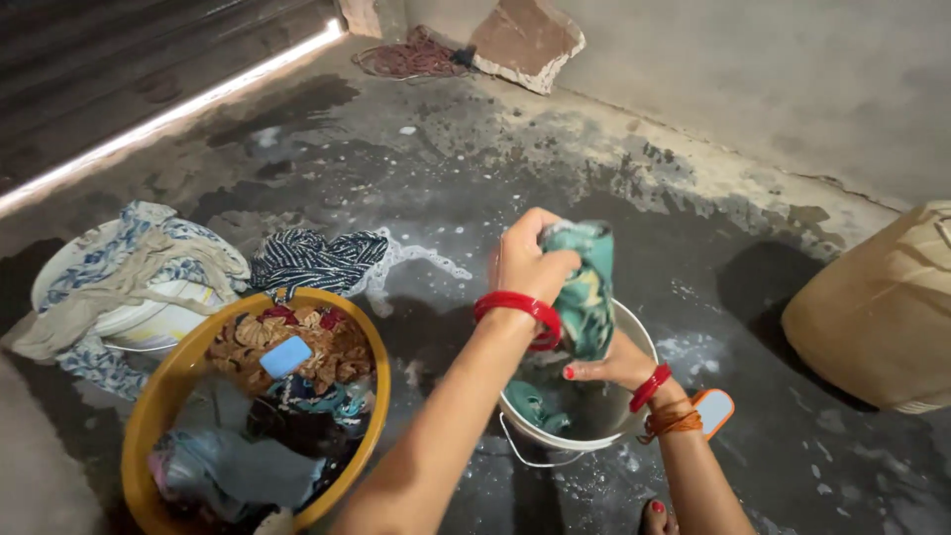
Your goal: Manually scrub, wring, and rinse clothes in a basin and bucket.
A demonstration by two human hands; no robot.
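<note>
Your left hand (pixel 530 260) is raised above the white bucket (pixel 634 342), wrist bent, fist clenched on the top of a green cloth (pixel 586 287). Your right hand (pixel 614 367) sits lower at the bucket mouth, fingers gripping the cloth's lower part, so it hangs twisted between both hands with its tail in the bucket. Yellow tub (pixel 158 396) of clothes with a blue soap (pixel 285 356) sits to the left on the wet floor (pixel 475 168).
</note>
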